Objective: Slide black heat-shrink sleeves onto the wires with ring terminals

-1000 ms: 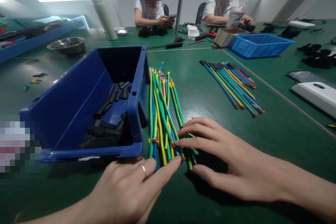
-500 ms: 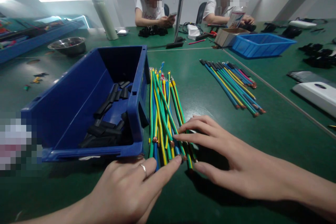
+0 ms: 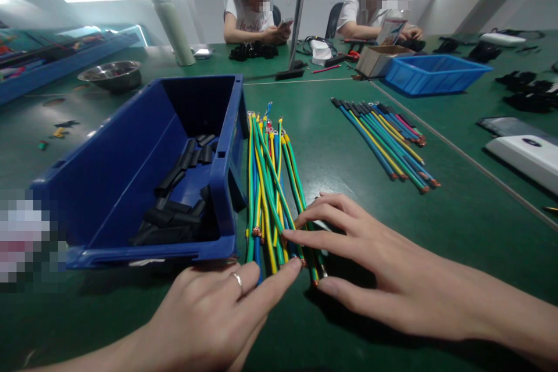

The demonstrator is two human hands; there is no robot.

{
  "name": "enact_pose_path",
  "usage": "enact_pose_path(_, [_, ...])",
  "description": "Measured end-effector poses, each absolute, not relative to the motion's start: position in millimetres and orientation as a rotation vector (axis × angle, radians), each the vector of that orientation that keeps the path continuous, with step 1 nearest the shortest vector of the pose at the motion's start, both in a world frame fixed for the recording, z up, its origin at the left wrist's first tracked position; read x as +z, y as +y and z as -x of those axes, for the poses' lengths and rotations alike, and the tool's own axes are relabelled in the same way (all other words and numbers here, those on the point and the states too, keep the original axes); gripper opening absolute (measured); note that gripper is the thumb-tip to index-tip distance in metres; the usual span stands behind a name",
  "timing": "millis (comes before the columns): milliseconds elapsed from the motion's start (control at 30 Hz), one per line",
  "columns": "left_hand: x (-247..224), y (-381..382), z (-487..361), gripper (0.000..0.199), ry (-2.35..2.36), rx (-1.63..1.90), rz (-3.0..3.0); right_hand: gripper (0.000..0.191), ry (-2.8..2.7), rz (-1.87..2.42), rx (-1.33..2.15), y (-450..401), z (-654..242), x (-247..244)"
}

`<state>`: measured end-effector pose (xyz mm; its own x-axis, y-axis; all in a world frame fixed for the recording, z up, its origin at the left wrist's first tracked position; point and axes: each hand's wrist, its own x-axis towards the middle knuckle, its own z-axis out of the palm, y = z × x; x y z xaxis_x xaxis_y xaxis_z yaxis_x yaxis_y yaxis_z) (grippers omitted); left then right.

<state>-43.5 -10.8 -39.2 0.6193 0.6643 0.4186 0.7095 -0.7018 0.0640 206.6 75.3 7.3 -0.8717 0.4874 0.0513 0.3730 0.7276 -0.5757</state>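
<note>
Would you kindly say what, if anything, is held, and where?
The spread right hand touches the near ends of the wires without gripping; whether the left hand beside it grips any is hidden.

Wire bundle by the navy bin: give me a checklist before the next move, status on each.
1. Both hands at the near ends: ok. Left hand and right hand are both there.
2. Wires parallel: not ok. Several in the wire bundle cross.
3. Near ends level: not ok. They are staggered.
4. Black tubes in supply: ok. Several black tubes lie in the navy bin.
5. Second bundle kept apart: ok. The second bundle lies off to the right.
6. Firm grip on any wire: cannot tell. Fingers hide the contact.
</note>
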Motion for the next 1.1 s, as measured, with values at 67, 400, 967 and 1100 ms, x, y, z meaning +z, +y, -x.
enact_pose_path(67, [-38.4, -10.5, 43.3, 0.04, -1.167, -0.627, 2.724, 0.045, -2.721, 0.688, 0.851, 75.2, -205.7, 7.4])
enact_pose_path(400, [-37.6, -8.5, 41.8, 0.039, -1.154, -0.612, 2.69, 0.037, -2.616, 0.699, 0.96, 74.8, -205.1, 6.9])
enact_pose_path(967, [-36.2, -6.8, 39.5, 0.036, -1.145, -0.663, 2.708, 0.032, -2.468, 0.664, 1.308, 76.1, -205.2, 11.7])
enact_pose_path(1100, [-35.1, -7.4, 40.6, 0.037, -1.14, -0.647, 2.718, 0.019, -2.227, 0.731, 1.483, 80.2, -204.9, 7.9])
